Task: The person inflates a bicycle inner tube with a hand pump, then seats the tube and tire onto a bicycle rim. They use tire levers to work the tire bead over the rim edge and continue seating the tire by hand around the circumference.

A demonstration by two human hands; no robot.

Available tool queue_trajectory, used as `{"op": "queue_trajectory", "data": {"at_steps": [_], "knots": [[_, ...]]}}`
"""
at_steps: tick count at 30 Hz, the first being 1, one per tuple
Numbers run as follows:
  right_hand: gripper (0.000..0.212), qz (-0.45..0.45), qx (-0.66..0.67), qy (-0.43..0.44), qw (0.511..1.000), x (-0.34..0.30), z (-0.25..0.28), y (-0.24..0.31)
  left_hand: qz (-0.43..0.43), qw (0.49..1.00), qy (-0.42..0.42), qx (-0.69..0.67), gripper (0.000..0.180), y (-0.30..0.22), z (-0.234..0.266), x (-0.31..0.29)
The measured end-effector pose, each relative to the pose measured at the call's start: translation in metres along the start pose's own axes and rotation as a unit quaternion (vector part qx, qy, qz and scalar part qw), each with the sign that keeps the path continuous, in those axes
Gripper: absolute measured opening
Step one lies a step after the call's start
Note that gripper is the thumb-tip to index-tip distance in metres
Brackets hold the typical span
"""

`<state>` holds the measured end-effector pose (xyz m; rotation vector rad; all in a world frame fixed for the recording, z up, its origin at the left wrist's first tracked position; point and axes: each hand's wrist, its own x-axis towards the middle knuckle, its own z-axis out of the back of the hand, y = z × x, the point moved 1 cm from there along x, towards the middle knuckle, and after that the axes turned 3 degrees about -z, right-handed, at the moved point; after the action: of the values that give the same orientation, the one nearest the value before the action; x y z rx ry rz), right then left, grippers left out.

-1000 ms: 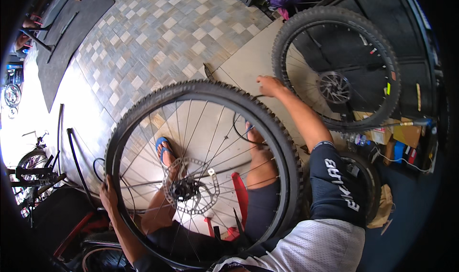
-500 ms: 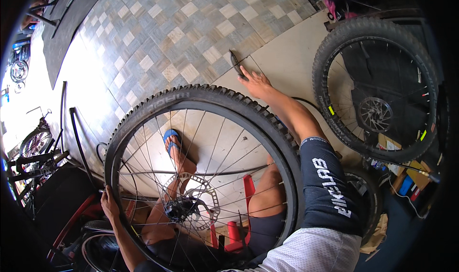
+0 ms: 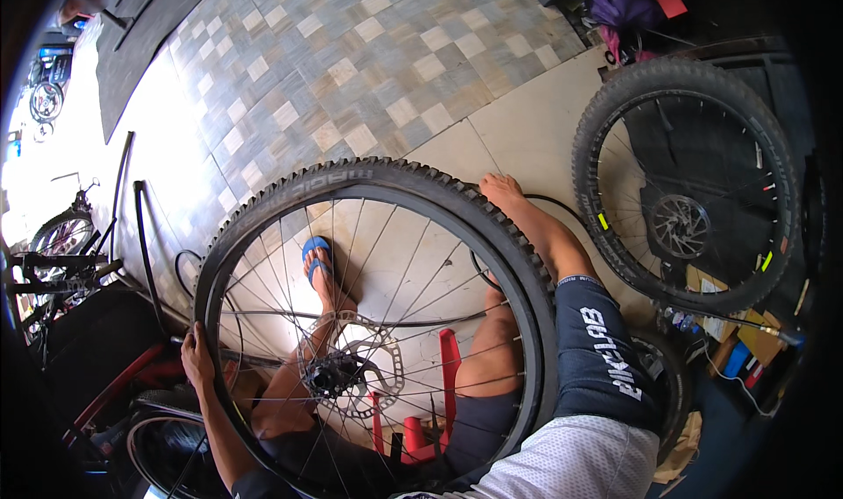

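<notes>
A large bicycle wheel (image 3: 384, 172) with a black knobby tyre stands tilted in front of me over my legs. Thin spokes run to its hub (image 3: 335, 378), which carries a silver brake disc (image 3: 392, 361). Along the right side, the tyre sits apart from the rim. My left hand (image 3: 197, 356) is closed around the wheel's left edge. Just beyond the tyre, at the upper right, my right hand (image 3: 499, 185) is low over the floor with its fingers curled in. Whatever it holds is hidden.
A second wheel (image 3: 590, 222) with a brake disc leans at the right, beside boxes and tools. A black hose (image 3: 562, 203) curves past my right hand. Bicycles (image 3: 66, 244) and black tubes (image 3: 145, 236) are at the left. Under me is a red stool (image 3: 450, 358).
My right hand has drawn back toward the tyre and its fingers have closed. The slim dark curved piece beside it on the floor is no longer visible. My left hand stays on the wheel.
</notes>
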<state>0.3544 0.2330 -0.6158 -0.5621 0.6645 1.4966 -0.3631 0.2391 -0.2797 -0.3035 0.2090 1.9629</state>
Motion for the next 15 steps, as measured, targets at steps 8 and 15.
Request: {"op": "queue_trajectory", "data": {"at_steps": [8, 15], "knots": [[0.044, -0.112, 0.027, 0.030, 0.993, 0.006, 0.005, -0.004, -0.009, 1.000, -0.015, 0.008, 0.078, 0.027, -0.011, 0.005], [0.036, -0.093, 0.324, -0.208, 0.918, -0.049, 0.099, -0.052, -0.075, 0.996, -0.038, 0.038, 0.071, -0.027, 0.004, 0.016]]}}
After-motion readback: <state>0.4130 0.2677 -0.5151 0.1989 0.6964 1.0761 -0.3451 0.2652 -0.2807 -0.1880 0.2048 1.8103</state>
